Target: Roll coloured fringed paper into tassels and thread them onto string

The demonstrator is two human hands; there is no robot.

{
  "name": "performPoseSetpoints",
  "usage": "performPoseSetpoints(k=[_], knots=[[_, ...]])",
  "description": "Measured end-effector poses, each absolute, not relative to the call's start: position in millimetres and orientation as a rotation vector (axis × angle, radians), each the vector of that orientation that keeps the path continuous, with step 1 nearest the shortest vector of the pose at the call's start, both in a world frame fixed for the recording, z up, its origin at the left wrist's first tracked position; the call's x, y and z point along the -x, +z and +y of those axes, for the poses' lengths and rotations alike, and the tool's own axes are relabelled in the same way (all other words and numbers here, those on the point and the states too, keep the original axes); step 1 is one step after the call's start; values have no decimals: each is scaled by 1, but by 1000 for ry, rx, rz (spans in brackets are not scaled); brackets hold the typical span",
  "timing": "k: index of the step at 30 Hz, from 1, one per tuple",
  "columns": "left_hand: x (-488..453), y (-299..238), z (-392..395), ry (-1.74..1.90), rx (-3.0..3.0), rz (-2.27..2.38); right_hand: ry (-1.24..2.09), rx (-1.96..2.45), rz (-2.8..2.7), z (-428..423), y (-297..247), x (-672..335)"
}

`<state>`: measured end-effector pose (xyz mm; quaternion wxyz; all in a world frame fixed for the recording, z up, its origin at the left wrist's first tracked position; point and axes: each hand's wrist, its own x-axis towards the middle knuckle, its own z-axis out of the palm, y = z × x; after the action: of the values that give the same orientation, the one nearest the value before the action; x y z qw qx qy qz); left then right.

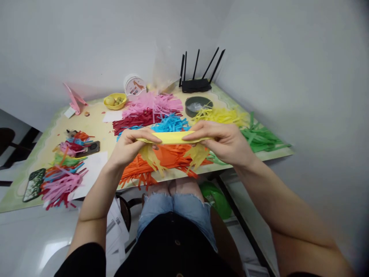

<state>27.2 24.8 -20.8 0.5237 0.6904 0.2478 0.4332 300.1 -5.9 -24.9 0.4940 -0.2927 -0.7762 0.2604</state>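
A folded strip of yellow tissue paper [172, 137] is stretched level between my two hands, above the table's front edge. My left hand [134, 143] pinches its left end between thumb and fingers. At the other end, my right hand [220, 139] grips it the same way. Cut yellow fringe hangs down below both hands. Just beneath lies a pile of orange paper fringe [170, 157]. Behind the strip are blue fringe [173, 123], dark red fringe [138, 120] and pink fringe [155, 104]. Yellow fringe [221, 115] lies beyond my right hand.
Green fringe [261, 136] covers the table's right corner. A grey round dish [198, 105], a black router [196, 85], a white tub [135, 84] and a yellow fruit bowl [115, 100] stand at the back. Leftward lie multicoloured tassels [62, 181] and a phone [34, 184].
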Motion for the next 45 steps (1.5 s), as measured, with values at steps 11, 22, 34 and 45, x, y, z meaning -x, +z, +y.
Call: performPoseSetpoints(k=[11, 22, 34, 45], knots=[[-38, -15, 14, 1111, -1873, 921, 389, 820, -1943, -18, -21, -293], [-46, -11, 5, 1039, -1916, 950, 508, 1094, -1755, -30, -20, -287], [-44, -27, 5, 1091, -1386, 654, 916, 784, -1505, -26, -36, -283], [-40, -27, 3, 1127, -1702, 698, 759, 851, -1659, -27, -31, -285]])
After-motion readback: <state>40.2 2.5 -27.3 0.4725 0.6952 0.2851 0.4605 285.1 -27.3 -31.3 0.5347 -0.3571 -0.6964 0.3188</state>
